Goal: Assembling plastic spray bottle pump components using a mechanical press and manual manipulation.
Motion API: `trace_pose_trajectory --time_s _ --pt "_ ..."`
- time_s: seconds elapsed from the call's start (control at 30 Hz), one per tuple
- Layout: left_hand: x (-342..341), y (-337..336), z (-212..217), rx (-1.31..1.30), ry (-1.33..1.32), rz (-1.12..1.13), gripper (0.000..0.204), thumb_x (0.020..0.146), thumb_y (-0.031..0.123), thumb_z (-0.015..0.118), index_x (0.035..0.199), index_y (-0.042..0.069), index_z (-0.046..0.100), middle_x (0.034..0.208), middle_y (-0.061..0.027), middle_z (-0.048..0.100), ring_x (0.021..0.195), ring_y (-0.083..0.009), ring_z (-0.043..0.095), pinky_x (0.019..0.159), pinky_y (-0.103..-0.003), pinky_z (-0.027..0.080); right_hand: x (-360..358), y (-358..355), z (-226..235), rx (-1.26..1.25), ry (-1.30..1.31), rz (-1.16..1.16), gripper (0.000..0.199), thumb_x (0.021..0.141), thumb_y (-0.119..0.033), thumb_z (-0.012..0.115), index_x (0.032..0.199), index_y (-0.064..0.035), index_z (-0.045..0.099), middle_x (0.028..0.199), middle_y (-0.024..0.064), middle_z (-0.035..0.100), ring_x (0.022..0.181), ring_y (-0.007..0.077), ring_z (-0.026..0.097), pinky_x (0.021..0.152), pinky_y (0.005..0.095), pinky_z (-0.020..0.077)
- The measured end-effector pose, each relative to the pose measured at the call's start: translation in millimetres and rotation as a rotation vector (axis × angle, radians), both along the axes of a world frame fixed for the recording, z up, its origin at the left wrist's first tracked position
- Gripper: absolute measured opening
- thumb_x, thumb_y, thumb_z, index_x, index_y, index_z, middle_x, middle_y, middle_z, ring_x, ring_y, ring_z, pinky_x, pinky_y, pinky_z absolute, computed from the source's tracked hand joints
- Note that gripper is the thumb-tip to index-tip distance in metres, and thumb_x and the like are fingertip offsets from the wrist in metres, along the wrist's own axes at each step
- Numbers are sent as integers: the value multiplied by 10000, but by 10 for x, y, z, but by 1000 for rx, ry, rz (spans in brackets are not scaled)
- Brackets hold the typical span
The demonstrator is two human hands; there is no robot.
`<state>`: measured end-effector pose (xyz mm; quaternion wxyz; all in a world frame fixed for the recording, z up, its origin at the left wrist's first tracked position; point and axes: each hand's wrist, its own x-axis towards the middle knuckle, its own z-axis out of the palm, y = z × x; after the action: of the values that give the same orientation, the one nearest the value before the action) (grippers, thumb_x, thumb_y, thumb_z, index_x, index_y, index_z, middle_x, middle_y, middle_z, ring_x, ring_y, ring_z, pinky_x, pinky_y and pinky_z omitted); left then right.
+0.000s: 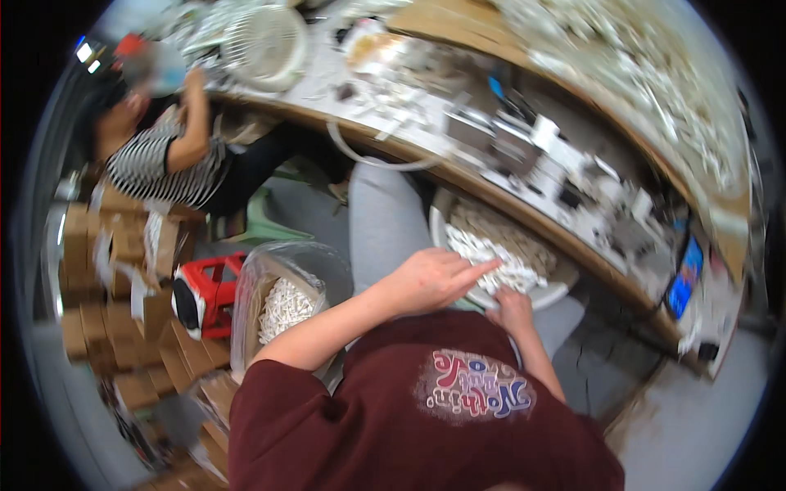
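A pale round basin [442, 214] sits by my lap under the bench edge, holding small white plastic-looking pieces [479, 245]. My left hand [434, 280] reaches over the basin from the left. Its index finger stretches out above the white pieces, and I see nothing held in it. Close by at the basin's near side is my right hand [513, 311], its fingers bent together beside the pieces. Whatever those fingertips pinch is too small to make out. Greyish-beige material [508, 229] fills the basin's far part.
A plastic-lined bin [254, 286] of white sticks [285, 311] stands at my left, beside a red stool [214, 290] and stacked cardboard boxes [106, 327]. The workbench [393, 147] carries small dark boxes [512, 147], a lit phone [686, 277] and a white fan [266, 47]. Another person [172, 155] sits at far left.
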<state>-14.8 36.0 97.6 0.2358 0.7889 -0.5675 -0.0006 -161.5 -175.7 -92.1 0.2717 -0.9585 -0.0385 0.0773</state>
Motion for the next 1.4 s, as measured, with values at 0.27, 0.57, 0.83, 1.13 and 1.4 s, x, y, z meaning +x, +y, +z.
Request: trace_pose_trajectory --time_s 0.27,0.57,0.83,1.13,1.4 --pt "-313 -138 -953 63 306 -6 469 781 133 739 1234 92 626 859 -107 668 797 -298 653 761 -413 528 -82 69 -77 45 -3 -35 264 673 -278 780 824 -72 710 859 73 636 826 286 673 699 427 542" --pt "-215 -27 -1340 329 277 -115 428 711 93 747 1128 64 657 942 -130 682 937 -317 646 847 -424 491 -143 160 120 -22 113 -94 325 644 -258 839 851 -57 689 898 91 654 844 318 676 722 439 546" --pt "-63 -339 -1082 293 315 -410 341 792 165 739 1116 71 689 996 -111 725 909 -312 687 822 -417 536 -137 198 155 -30 78 -88 275 666 -221 786 844 -28 705 918 144 678 849 339 687 731 453 561" --pt "1116 -1675 1151 -733 -124 -261 121 848 87 726 962 48 719 934 -79 730 855 -204 687 790 -322 524 280 -361 2016 179 -659 -290 128 803 -160 759 856 -53 712 807 78 690 718 242 661 654 354 529" --pt "2205 -2923 1123 -374 -268 9 361 894 261 680 1218 100 672 1136 -152 690 1083 -335 636 960 -418 486 1246 -1206 2958 -80 -1067 -505 155 878 -31 605 1014 -49 678 976 118 672 934 308 639 823 395 512"
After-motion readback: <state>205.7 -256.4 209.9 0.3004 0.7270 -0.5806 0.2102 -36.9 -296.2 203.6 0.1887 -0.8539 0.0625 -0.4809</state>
